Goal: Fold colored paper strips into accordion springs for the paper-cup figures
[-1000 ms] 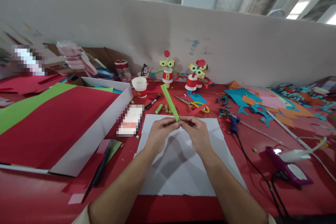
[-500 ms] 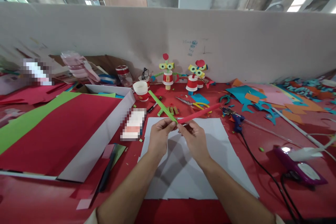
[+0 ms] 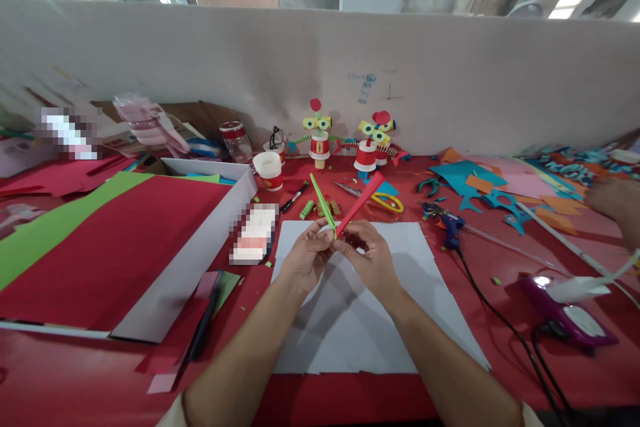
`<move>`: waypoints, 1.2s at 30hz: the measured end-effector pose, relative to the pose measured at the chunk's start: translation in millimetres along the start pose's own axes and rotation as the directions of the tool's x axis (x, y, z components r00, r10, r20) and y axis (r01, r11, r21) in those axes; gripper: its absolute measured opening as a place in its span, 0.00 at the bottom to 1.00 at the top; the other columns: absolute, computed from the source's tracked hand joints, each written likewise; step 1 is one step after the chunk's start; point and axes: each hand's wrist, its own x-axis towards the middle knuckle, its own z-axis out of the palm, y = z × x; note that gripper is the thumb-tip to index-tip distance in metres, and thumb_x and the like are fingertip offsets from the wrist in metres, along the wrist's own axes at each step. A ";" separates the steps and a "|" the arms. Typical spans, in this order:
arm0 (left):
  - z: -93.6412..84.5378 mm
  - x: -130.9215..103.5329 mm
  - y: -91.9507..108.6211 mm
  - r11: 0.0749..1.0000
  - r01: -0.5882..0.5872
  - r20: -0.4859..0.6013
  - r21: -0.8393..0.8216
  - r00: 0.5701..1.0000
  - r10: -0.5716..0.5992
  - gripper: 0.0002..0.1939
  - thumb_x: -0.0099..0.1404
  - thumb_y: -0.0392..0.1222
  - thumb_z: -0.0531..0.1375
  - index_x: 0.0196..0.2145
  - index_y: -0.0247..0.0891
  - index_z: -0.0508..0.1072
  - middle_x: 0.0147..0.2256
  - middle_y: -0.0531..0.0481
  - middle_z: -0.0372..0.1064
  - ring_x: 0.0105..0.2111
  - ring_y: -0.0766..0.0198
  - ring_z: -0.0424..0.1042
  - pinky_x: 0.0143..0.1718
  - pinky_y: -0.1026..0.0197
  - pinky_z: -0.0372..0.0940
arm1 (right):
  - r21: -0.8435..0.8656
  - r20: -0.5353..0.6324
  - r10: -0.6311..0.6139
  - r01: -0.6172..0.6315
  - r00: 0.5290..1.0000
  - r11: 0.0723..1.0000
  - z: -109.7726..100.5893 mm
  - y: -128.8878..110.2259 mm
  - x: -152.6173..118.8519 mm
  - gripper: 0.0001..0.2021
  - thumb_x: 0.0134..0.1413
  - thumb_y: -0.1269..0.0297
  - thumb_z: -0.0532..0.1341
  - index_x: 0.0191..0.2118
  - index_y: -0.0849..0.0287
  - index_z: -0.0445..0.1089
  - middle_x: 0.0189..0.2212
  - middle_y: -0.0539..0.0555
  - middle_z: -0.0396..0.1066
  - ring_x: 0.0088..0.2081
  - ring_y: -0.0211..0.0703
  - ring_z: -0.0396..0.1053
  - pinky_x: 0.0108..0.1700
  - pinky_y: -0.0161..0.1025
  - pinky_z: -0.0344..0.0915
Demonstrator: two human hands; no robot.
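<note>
Paper (image 3: 125, 240) in white box (image 3: 187, 273)

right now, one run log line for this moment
left hand: on green paper strip | right hand: at red paper strip | strips: meeting in a V above white paper | glue gun: on table

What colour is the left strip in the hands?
The left strip is green, clearest in head view.

Nothing is legible, the blue handwriting (image 3: 367, 88) on the pale partition (image 3: 200, 67) included.
</note>
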 end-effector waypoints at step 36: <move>13.0 -6.5 -2.2 0.980 -0.135 -0.132 0.145 0.979 0.154 0.10 0.41 0.38 0.71 0.23 0.36 0.75 0.23 0.55 0.70 0.26 0.70 0.66 0.36 0.64 0.62 | 0.057 -0.080 0.210 -0.206 0.974 0.977 3.1 0.8 -2.8 0.06 0.48 0.63 0.63 0.32 0.58 0.73 0.27 0.50 0.71 0.28 0.38 0.66 0.31 0.35 0.63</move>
